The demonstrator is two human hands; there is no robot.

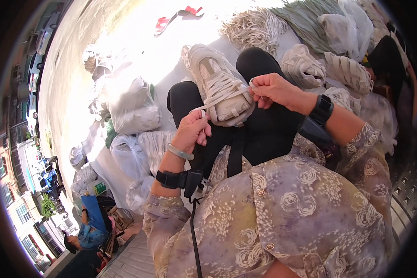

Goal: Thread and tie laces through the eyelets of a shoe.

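A pale beige sneaker (227,103) rests between my black-clad knees, its toe toward me and its heel pointing away. White shoelace (223,88) crosses its front in several rows. My left hand (193,129) is at the shoe's left side, thumb and finger pinched on one lace end, which runs taut to the shoe. On the other side, my right hand (274,92) pinches the lace close to the shoe's edge. Both hands' remaining fingers are curled. The lace tips inside the fingers are mostly hidden.
More pale shoes (303,67) lie to the right, near a heap of loose white laces (255,28). Plastic-wrapped bundles (132,106) are piled at the left. Red-and-white sandals (178,19) sit on the far sunlit ground. A seated person in blue (91,234) is at the lower left.
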